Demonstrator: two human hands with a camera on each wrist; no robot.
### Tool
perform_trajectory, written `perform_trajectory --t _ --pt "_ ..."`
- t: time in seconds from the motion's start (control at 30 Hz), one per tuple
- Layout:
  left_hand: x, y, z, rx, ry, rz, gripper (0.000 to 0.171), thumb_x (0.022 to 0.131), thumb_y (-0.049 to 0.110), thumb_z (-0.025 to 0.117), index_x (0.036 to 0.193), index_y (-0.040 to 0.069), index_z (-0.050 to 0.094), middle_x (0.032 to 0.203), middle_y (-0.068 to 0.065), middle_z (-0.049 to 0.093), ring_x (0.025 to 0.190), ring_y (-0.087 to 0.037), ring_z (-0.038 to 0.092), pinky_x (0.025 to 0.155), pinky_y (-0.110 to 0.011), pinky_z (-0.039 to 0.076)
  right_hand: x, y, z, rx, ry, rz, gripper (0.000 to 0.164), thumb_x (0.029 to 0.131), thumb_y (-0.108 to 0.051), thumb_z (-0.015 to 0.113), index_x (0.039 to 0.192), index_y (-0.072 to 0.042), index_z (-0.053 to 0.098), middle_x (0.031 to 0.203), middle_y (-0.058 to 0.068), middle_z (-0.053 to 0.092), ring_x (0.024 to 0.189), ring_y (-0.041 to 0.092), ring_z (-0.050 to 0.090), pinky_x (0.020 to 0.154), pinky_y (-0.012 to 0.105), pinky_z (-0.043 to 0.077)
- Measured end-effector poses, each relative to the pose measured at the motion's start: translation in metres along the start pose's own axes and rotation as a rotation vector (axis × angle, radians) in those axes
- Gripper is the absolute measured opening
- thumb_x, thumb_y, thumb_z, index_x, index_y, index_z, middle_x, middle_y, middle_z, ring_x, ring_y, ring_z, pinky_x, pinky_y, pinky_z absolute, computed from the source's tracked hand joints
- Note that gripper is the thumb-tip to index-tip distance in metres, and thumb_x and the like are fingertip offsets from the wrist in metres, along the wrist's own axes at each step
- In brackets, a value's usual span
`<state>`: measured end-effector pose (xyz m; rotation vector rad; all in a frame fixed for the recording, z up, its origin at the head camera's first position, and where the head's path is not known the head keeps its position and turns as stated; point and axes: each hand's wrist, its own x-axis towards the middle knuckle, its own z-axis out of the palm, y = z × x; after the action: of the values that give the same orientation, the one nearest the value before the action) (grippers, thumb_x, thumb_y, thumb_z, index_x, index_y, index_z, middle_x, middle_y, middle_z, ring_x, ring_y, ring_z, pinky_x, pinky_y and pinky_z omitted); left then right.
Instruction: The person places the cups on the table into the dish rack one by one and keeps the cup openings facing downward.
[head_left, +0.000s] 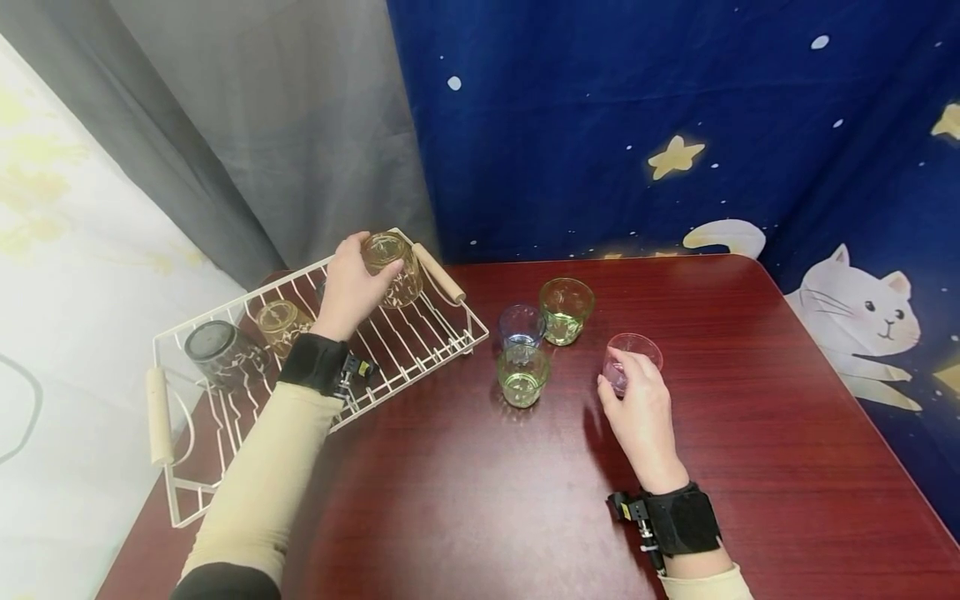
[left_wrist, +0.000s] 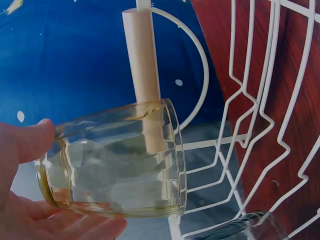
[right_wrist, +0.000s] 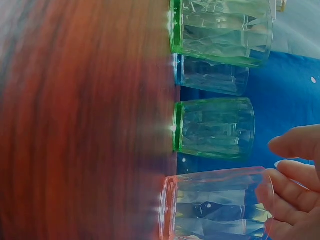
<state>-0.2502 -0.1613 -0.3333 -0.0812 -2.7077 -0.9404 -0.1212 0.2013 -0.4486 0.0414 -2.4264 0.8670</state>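
Hands (head_left: 351, 285) — yellow glass (left_wrist: 117, 165), apparently mouth-down

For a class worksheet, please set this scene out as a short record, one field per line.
Left grip: holds a yellow glass, mouth down, at the right end of the white rack
Right grip: at the rim of the pink glass; contact unclear
In rack: amber glass, grey glass, dark glass (mostly hidden)
On table: pink glass, near green glass, far green glass, blue glass, all upright
Backdrop: blue curtain, grey curtain
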Motion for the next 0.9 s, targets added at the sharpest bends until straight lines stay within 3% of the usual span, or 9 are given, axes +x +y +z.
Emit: perform_trajectory --t 0.23,0.5,0.73,0.9 --pt "0.010 -0.013 0.009 -0.028 0.000 -0.064 0.073 0.092 0.033 0.063 0.144 -0.007 0.032 0.144 -0.029 0.041 0.138 -0.042 0.037 0.117 -0.049 0.032 0.000 0.000 -0.001 -0.034 0.003 -0.042 0.037 0.078 0.001 0.071 0.115 0.003 0.067 0.107 0.020 0.065 0.104 0.039 0.061 0.089 0.053 0.049" --pt "0.018 -0.019 0.020 0.001 -0.010 -0.053 0.071 0.092 0.029 0.062 0.142 -0.011 0.031 0.138 -0.032 0.041 0.133 -0.044 0.038 0.116 -0.048 0.033 0.000 0.000 -0.004 -0.061 0.031 -0.044 0.034 0.077 0.001 0.073 0.111 0.003 0.069 0.102 0.019 0.067 0.098 0.039 0.063 0.086 0.053 0.050" --pt "0.024 -0.019 0.028 0.048 -0.042 -0.050 0.070 0.093 0.029 0.061 0.141 -0.013 0.030 0.137 -0.032 0.040 0.132 -0.044 0.040 0.117 -0.047 0.033 0.001 0.002 -0.006 -0.120 -0.010 -0.054 0.034 0.078 0.001 0.072 0.112 0.003 0.069 0.099 0.020 0.068 0.099 0.040 0.063 0.103 0.056 0.044" --pt "0.027 -0.021 0.030 0.056 -0.051 -0.087 0.071 0.093 0.029 0.062 0.140 -0.013 0.030 0.136 -0.032 0.041 0.132 -0.044 0.040 0.117 -0.048 0.033 0.002 0.001 -0.007 -0.154 -0.031 -0.060 0.035 0.077 0.000 0.072 0.113 0.002 0.068 0.096 0.021 0.069 0.097 0.040 0.064 0.103 0.054 0.045"
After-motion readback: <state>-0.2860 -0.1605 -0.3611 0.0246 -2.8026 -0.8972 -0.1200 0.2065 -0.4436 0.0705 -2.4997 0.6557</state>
